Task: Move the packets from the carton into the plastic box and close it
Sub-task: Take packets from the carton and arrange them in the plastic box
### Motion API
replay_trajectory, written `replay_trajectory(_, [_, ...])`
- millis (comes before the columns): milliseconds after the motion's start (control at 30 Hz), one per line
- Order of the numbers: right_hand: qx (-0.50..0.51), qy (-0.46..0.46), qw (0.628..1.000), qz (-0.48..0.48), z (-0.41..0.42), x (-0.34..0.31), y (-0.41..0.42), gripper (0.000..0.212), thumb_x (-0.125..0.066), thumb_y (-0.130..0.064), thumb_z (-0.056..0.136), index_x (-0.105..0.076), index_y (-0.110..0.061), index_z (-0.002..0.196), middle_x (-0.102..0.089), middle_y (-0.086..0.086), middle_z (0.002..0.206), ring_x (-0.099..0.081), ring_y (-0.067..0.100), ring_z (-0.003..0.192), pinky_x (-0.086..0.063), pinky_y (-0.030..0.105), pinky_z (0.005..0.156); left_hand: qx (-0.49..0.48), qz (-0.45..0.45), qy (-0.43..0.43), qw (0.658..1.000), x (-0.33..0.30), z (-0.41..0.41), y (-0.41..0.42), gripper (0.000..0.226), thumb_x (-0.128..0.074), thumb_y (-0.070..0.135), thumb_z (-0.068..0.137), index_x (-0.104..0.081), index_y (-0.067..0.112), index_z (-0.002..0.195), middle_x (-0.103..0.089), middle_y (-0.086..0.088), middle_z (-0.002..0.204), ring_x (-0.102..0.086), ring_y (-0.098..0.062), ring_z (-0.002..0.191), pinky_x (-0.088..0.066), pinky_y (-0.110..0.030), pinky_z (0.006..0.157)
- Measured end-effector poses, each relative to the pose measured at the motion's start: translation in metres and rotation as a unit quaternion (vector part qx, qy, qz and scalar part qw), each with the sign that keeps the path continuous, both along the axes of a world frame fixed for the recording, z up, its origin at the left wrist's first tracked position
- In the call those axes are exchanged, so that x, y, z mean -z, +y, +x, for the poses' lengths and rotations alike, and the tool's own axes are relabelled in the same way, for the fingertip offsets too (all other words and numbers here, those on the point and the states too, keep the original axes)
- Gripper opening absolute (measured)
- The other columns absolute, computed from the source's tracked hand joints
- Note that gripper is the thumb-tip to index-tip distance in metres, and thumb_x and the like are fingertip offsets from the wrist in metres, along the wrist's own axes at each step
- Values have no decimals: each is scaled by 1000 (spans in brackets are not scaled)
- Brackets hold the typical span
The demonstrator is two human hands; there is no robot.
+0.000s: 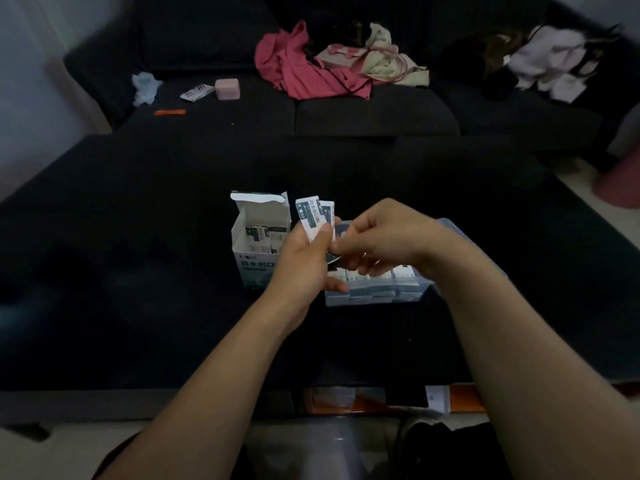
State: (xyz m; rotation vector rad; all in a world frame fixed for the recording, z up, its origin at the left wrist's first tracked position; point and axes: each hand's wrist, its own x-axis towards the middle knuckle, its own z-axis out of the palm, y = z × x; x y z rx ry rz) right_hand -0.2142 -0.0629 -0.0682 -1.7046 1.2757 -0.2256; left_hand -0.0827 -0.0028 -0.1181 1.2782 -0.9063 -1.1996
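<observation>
1. Packets (313, 216), white with dark print, stand fanned at the centre of the frame, pinched in the left hand (301, 268), whose thumb lies across their lower part
2. The right hand (377, 237) reaches in from the right, its fingers curled and meeting the lower edge of the same packets; just what it pinches cannot be told
3. Both bare forearms rise from the lower edge of the frame to meet over the dark table (138, 271)
4. Along the lower edge, under the table's near rim, papers in white and orange (446, 398) show dimly
5. The plastic box (377, 296), clear and open-topped, sits on the table right of centre, beneath the right hand; rows of packets already lie inside it
6. The carton (258, 233), white with printed characters on its front, stands just left of the plastic box with its top flap raised; more packets stand upright within
7. Beyond the table, a dark sofa (363, 112) fills the upper frame
8. On its seat at upper left lie a pale crumpled item (145, 86), a small printed packet (196, 91), a pink box (227, 89) and an orange strip (169, 112)
9. At upper centre lies a heap of pink clothing (298, 71), and at upper right pale clothes (554, 64)
</observation>
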Motion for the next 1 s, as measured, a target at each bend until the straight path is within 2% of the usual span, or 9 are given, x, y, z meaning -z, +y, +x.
replay_trajectory(67, [-6, -14, 999, -35, -10, -3, -5, 19, -76, -31, 86, -76, -13, 91, -75, 1, 84, -69, 10, 71, -57, 23, 64, 20, -5, -3, 1000, 1, 2, 1, 19, -44, 21, 109, -59, 19, 120, -68, -10, 104, -70, -11, 72, -52, -23, 46])
replay_trajectory(167, [45, -140, 986, -75, -16, -2, -12, 26, -68, -31, 93, -68, -25, 119, -70, -3, 108, -71, 12, 92, -60, 29, 77, 63, -15, -30, 997, 4, 7, 1, 13, -54, 17, 105, -60, 21, 115, -66, -4, 85, -69, -9, 66, -51, -22, 45])
replay_trajectory(267, [-37, -144, 982, -114, -5, 4, -8, 33, -56, -29, 102, -59, -28, 134, -67, -5, 117, -68, 9, 103, -59, 29, 85, 99, -27, -94, 990, 5, 9, -1, 19, -64, 21, 99, -62, 18, 118, -67, -6, 83, -68, -13, 68, -48, -22, 46])
replay_trajectory(400, [-71, -62, 963, -251, 7, 10, -7, 25, -53, -20, 103, -69, -24, 121, -69, -11, 104, -66, -3, 92, -53, 16, 77, 88, -31, -121, 988, 5, 6, -4, 14, -63, 23, 99, -61, 17, 112, -65, -6, 80, -64, -12, 64, -43, -23, 43])
replay_trajectory(467, [-66, -40, 956, -283, 5, 11, -10, 23, -54, -17, 102, -71, -24, 116, -69, -14, 97, -64, -8, 84, -46, 8, 69, 82, -37, -139, 986, 8, 5, -5, 12, -55, 28, 104, -59, 18, 111, -66, -5, 81, -63, -12, 64, -42, -23, 42])
replay_trajectory(533, [-59, -27, 952, -300, 2, 13, -14, 23, -57, -15, 100, -71, -24, 115, -68, -14, 96, -62, -8, 82, -44, 8, 68, 83, -41, -151, 984, 10, 4, -5, 20, -42, 33, 109, -57, 19, 112, -66, -3, 83, -62, -13, 66, -42, -23, 43])
replay_trajectory(700, [-34, -68, 959, -272, -1, 18, -18, 32, -62, -11, 97, -64, -22, 127, -68, -7, 93, -68, 4, 74, -52, 15, 60, 56, -54, -195, 978, 13, 4, -5, 32, -30, 33, 111, -54, 13, 116, -63, -1, 86, -57, -14, 67, -42, -21, 48])
replay_trajectory(867, [-31, -86, 964, -248, 5, 21, -19, 15, -61, -8, 96, -72, -16, 104, -71, -4, 87, -70, 5, 75, -57, 19, 67, 44, -53, -219, 973, 16, 4, -7, 25, -30, 34, 111, -47, 18, 119, -64, -2, 92, -57, -9, 65, -43, -22, 52])
replay_trajectory(1000, [-23, -66, 970, -231, 2, 17, -28, 16, -60, -8, 97, -73, -17, 94, -71, 1, 86, -66, 7, 72, -53, 19, 63, 64, -28, -177, 982, 13, 3, -7, 27, -42, 39, 107, -42, 21, 127, -66, -8, 106, -67, -18, 79, -51, -25, 48])
